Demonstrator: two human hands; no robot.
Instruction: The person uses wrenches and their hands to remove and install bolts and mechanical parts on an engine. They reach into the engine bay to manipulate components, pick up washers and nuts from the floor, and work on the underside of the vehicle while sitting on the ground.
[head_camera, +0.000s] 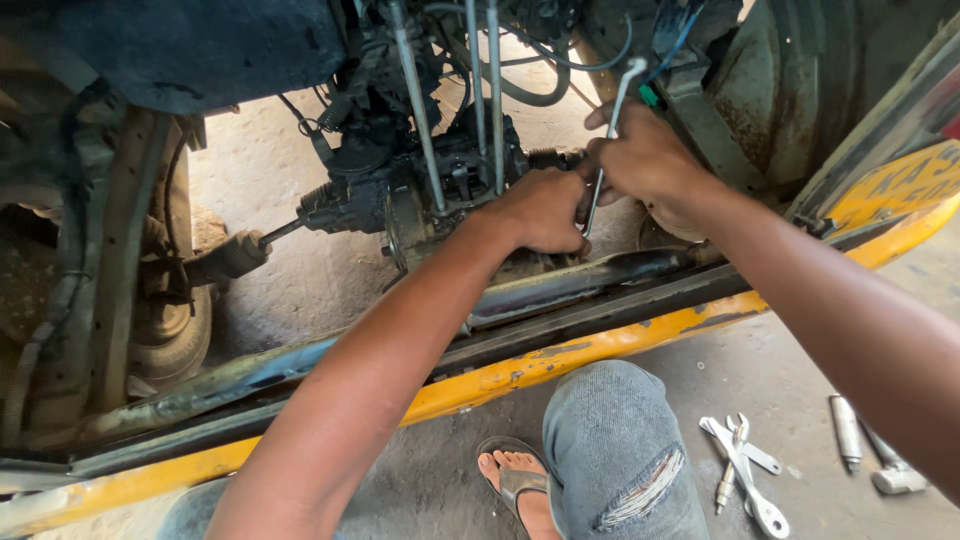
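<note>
Both my hands reach into a dirty black engine assembly (400, 190) under a tilted yellow vehicle. My right hand (640, 155) grips a slim metal spanner (612, 120) whose ring end points up. My left hand (545, 205) is closed just left of it, against the engine's right side and the spanner's lower end. What its fingers hold is hidden. Thin steel rods (420, 110) run down into the engine between cables and hoses.
A yellow body rail (560, 360) crosses the view diagonally. A wheel (165, 330) sits at left. On the concrete floor at right lie several spanners (745, 470) and sockets (848, 430). My knee in torn jeans (620, 450) and sandalled foot (515, 480) are below.
</note>
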